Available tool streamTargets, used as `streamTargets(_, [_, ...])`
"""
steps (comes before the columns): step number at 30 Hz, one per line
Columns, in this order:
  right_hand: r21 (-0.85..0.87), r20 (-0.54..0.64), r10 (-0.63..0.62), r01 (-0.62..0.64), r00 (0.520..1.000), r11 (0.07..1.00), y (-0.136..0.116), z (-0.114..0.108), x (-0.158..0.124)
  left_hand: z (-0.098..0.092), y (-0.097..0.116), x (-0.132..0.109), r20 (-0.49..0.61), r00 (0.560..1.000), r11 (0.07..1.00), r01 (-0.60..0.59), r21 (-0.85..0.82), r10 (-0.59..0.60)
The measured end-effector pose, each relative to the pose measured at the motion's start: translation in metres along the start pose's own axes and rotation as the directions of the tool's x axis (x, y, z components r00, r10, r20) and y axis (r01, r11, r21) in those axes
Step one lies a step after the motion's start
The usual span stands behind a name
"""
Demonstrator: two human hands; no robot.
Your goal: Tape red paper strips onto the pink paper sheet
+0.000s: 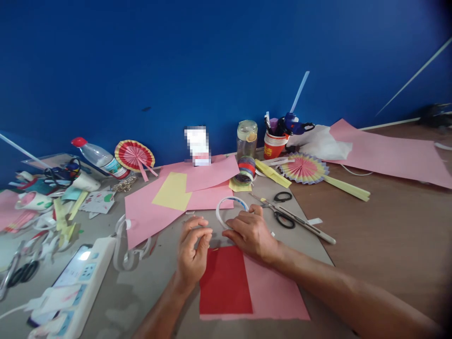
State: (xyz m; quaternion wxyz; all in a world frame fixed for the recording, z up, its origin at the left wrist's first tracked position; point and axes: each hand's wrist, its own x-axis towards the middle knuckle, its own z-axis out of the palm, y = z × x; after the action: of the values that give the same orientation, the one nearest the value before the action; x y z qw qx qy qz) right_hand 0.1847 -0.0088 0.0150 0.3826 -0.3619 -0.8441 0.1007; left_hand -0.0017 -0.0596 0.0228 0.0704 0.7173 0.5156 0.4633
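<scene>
Here: Two Hands at a Craft Table

The left hand [192, 249] is clenched, thumb against fingertips. Whether anything lies between them cannot be told. The right hand [252, 233] grasps the near rim of a white tape ring [228, 207], which lies flat just beyond both hands. A red sheet [224, 280] lies directly below the hands, overlapping a pink sheet [278, 292].

The work surface is a grey mat [165, 278] laid on a brown wooden table [381, 226]. A plain blue wall [212, 56] closes the view behind. Scissors [286, 214] lie just right of the right hand. Near the wall stand a glass jar [247, 136] and a red cup [273, 146] of pens. A folded paper fan [303, 168] lies nearby, and a white power strip [76, 287] lies at the lower left.
</scene>
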Motion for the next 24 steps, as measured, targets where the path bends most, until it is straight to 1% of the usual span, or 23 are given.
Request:
streamTargets(2, [0.029, 0.023, -0.021, 0.020, 1.000, 0.999, -0.004, -0.007, 0.003, -0.001, 0.000, 0.001, -0.005, 0.999, 0.997, 0.049, -0.053, -0.049])
streamTargets(4, [0.044, 0.061, -0.042, 0.039, 0.997, 0.998, -0.009, -0.016, 0.007, -0.002, 0.000, 0.002, 0.002, 0.992, 0.984, 0.128, -0.121, -0.129])
streamTargets(6, [0.022, 0.091, -0.041, 0.039, 0.995, 0.999, -0.014, -0.028, 0.012, -0.003, 0.002, 0.004, 0.024, 0.973, 0.953, 0.230, -0.199, -0.230])
streamTargets(8, [-0.021, 0.105, -0.028, 0.031, 0.994, 0.999, -0.018, -0.041, 0.015, -0.004, 0.005, 0.006, 0.048, 0.953, 0.912, 0.301, -0.280, -0.300])
streamTargets(12, [-0.084, 0.129, -0.042, 0.053, 0.991, 0.995, -0.025, -0.062, 0.016, -0.009, 0.014, 0.010, 0.096, 0.945, 0.864, 0.325, -0.384, -0.313])
streamTargets(15, [-0.120, 0.164, -0.050, 0.070, 0.985, 0.990, -0.032, -0.072, 0.012, -0.014, 0.023, 0.009, 0.152, 0.937, 0.859, 0.349, -0.374, -0.314])
streamTargets(18, [-0.119, 0.209, -0.041, 0.067, 0.977, 0.991, -0.038, -0.080, 0.006, -0.021, 0.030, 0.002, 0.188, 0.934, 0.876, 0.353, -0.329, -0.305])
streamTargets(21, [-0.114, 0.263, -0.015, 0.046, 0.965, 0.992, -0.040, -0.087, -0.001, -0.028, 0.032, -0.008, 0.164, 0.926, 0.877, 0.375, -0.300, -0.339])
streamTargets(24, [-0.147, 0.309, 0.004, 0.043, 0.951, 0.988, -0.038, -0.094, -0.007, -0.032, 0.029, -0.018, 0.130, 0.908, 0.863, 0.420, -0.283, -0.399])
